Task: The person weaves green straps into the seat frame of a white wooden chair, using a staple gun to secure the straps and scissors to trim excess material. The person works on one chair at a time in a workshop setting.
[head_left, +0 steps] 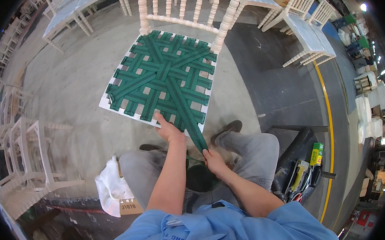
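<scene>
In front of me stands a white chair [106, 103] with turned spindles in its back. Green webbing straps [135, 78] are woven across its seat, and diagonal straps cross over the weave near the middle. My left hand [170, 131] grips the front edge of the seat, thumb on top and the other fingers mostly hidden below. One diagonal webbing strap [186, 110] runs past the front right corner toward my lap. My right hand [215, 161] pinches that strap beyond the seat edge. Between my thighs sits a dark green roll of webbing [201, 178].
On my right, a dark seat-like surface [282, 173] carries tools [299, 176] and a green-yellow box [316, 153]. A white bag [109, 188] and a cardboard box [130, 206] lie at my left. More white chairs [303, 29] stand behind and along the left. A yellow line [329, 116] crosses the floor.
</scene>
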`<state>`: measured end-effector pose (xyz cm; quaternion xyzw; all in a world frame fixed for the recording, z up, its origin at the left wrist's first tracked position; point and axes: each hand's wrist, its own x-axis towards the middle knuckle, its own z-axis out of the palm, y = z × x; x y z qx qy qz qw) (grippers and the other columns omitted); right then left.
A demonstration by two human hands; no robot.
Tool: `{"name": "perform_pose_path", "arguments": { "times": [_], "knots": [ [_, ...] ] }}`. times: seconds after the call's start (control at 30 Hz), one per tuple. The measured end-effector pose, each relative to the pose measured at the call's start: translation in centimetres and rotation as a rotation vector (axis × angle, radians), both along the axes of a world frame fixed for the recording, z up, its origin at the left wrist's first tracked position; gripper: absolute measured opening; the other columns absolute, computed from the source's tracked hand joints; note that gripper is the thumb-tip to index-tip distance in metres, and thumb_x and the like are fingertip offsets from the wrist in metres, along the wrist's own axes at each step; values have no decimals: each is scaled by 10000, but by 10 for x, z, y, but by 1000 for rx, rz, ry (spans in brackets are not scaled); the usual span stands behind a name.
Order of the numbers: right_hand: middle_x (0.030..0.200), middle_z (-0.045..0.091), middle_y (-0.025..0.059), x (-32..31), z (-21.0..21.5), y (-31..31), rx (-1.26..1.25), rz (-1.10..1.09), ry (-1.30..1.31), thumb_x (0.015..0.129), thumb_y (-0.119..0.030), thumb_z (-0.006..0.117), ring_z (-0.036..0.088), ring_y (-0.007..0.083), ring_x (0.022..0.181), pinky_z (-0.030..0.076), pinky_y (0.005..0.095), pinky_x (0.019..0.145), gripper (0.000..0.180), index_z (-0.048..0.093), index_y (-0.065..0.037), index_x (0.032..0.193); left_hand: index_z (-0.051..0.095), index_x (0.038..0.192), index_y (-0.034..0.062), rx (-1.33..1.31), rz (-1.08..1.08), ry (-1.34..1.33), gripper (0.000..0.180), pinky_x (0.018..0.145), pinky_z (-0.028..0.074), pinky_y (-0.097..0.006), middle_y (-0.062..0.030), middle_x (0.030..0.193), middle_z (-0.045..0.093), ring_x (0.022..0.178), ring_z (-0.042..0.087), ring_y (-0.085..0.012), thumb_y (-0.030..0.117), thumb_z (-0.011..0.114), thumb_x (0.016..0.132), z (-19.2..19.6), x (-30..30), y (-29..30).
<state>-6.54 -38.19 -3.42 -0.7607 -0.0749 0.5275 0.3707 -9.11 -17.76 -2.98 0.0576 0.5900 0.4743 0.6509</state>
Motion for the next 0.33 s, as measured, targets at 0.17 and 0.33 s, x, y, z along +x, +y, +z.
{"name": "perform_pose_path", "arguments": {
  "times": [0.17,0.33],
  "knots": [
    [848,660,218,14,-45,14,49,223,-396,1080,-332,455,639,402,821,477,501,745,371,620,-12,992,394,1509,103,-12,-89,-7,719,1002,505,-491,-112,1470,503,1275,545,-296,521,640,978,-9,-5,4],
    [1058,720,262,21,-28,39,-40,318,-466,1063,-357,517,709,332,1033,492,504,883,384,628,10,1096,395,1540,198,-35,-477,-160,722,1017,478,-543,-79,1499,488,1310,521,-271,547,658,965,-9,-41,7]
  ]
}}
